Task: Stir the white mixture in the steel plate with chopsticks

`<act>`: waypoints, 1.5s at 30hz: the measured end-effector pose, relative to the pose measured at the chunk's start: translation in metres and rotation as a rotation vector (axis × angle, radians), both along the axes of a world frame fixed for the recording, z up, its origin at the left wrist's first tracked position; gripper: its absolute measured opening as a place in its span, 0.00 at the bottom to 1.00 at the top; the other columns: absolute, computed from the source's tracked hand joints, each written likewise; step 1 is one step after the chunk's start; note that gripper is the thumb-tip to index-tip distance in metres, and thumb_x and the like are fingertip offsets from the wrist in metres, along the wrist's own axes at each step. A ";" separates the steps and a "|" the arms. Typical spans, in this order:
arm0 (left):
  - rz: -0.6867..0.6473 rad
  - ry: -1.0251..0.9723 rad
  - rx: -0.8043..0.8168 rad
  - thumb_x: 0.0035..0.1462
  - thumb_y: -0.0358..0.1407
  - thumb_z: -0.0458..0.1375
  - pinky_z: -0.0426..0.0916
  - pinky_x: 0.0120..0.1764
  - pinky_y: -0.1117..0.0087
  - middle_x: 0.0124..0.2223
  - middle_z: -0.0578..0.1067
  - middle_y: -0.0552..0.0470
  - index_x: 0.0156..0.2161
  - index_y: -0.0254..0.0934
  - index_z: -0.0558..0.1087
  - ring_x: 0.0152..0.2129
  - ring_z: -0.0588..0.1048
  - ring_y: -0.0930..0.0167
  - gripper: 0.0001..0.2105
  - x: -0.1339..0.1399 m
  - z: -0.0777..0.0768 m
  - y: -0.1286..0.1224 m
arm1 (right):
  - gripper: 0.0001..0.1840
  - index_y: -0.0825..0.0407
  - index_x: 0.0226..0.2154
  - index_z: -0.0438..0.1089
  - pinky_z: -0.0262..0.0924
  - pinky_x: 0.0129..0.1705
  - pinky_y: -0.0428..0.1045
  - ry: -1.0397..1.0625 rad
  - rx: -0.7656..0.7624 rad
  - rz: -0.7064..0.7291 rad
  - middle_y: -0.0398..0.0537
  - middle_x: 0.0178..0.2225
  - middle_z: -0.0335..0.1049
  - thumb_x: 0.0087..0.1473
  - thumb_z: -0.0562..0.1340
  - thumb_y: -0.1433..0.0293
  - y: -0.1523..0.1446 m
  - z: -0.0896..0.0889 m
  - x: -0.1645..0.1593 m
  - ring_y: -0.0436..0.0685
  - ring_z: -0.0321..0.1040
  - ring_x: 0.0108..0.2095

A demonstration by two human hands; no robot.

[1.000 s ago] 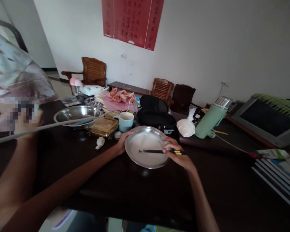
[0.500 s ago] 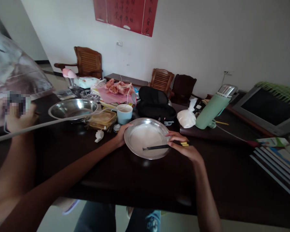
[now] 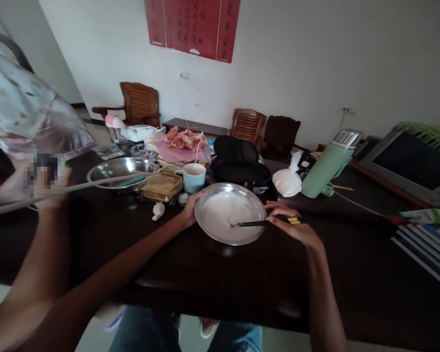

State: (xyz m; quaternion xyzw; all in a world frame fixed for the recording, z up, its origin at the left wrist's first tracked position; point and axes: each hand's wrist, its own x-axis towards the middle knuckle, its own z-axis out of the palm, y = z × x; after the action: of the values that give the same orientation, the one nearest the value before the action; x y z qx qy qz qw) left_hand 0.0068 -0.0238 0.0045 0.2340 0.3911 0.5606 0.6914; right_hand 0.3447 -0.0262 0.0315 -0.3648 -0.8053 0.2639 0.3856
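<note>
Across the dark worktop (image 3: 223,283), from the left:

- Co-worker's hand (image 3: 55,186), blurred over; its contents cannot be made out. Pale rod (image 3: 91,183) running from the left edge toward the middle.
- Oval steel basin (image 3: 106,170), behind the rod.
- Crumpled white tissue (image 3: 158,211), near side.
- Yellow container (image 3: 163,186), in clear wrapping, behind the tissue.
- Pink bundle (image 3: 185,139), on papers at the back.
- Left hand (image 3: 191,209), the person's own; closed on the left rim of the dish.
- Pale blue mug (image 3: 194,181), upright, just behind that hand.
- Round metal dish (image 3: 230,188), centre, on the worktop; whitish liquid (image 3: 220,210) within.
- Black case (image 3: 240,168), lid raised, behind the dish.
- Black chopsticks (image 3: 253,223), slanting over the right rim, tips in the liquid.
- Right hand (image 3: 291,222); fingers closed around the chopsticks' yellow-banded end.
- Knotted white bag (image 3: 286,182).
- Green flask (image 3: 326,168), tilted in view.
- Grey-framed screen (image 3: 414,156); stacked books (image 3: 425,254).
</note>
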 end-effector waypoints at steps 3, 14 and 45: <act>0.095 0.044 -0.072 0.58 0.30 0.60 0.71 0.32 0.69 0.25 0.80 0.49 0.35 0.31 0.82 0.22 0.77 0.66 0.08 0.005 0.011 -0.006 | 0.13 0.44 0.35 0.79 0.65 0.65 0.64 0.009 0.045 0.002 0.52 0.51 0.80 0.63 0.67 0.54 -0.005 -0.009 -0.031 0.66 0.74 0.59; 0.096 0.068 -0.121 0.59 0.32 0.61 0.71 0.29 0.69 0.22 0.79 0.49 0.33 0.32 0.80 0.19 0.75 0.67 0.07 0.007 0.019 -0.010 | 0.18 0.44 0.29 0.78 0.63 0.67 0.66 -0.012 -0.052 0.008 0.50 0.51 0.82 0.60 0.68 0.50 0.002 0.007 0.010 0.67 0.73 0.60; 0.131 0.062 -0.118 0.59 0.30 0.61 0.71 0.27 0.71 0.25 0.80 0.50 0.38 0.31 0.81 0.18 0.76 0.68 0.07 0.013 0.034 -0.016 | 0.14 0.42 0.30 0.80 0.55 0.71 0.70 0.026 -0.015 -0.182 0.49 0.49 0.81 0.59 0.68 0.51 0.005 0.004 0.024 0.70 0.67 0.65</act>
State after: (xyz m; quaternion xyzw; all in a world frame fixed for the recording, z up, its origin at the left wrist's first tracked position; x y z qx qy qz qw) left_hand 0.0194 -0.0397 0.0381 0.1838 0.4591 0.5731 0.6534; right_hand 0.3686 -0.0215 0.0358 -0.4358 -0.7618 0.2385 0.4157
